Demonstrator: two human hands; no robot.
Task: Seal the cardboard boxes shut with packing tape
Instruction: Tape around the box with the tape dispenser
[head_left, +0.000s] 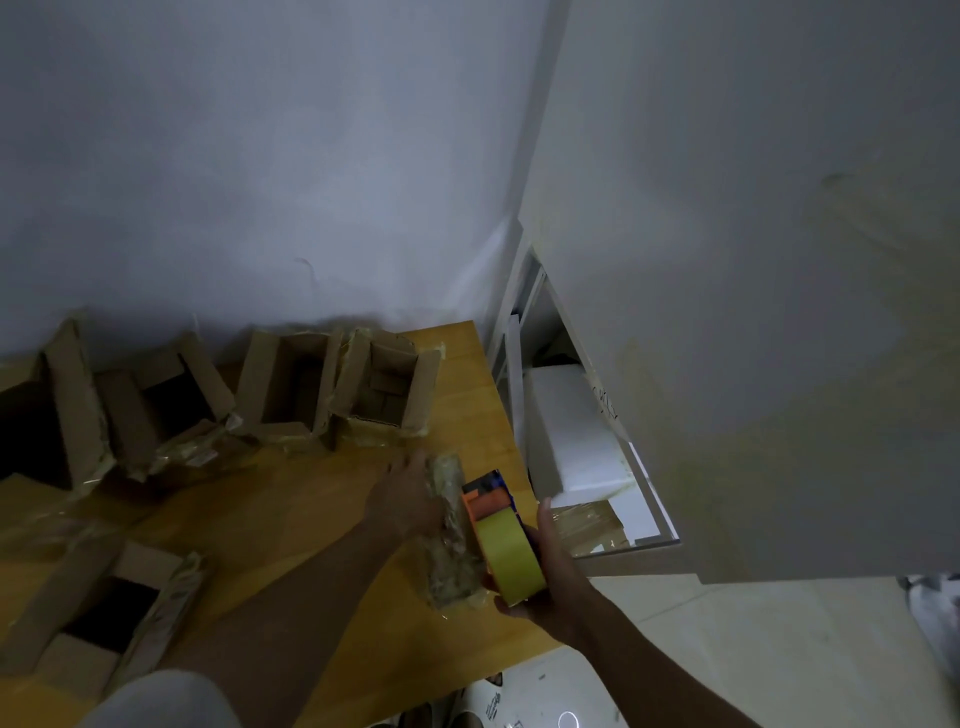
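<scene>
Sealing 1 small box (453, 530) near the right edge of the wooden table (322, 499) – already closed and thickly wrapped in tape. Left hand (410, 499) laid over its left side, fingers curled round it, likely to keep it from sliding under the pull. Right hand (545, 566) gripping the tape dispenser (501, 535), yellowish roll pressed to the box's right face, apparently to run a strip along it. At least 4 open boxes (296, 384) waiting along the far and left side – flaps up, untaped
</scene>
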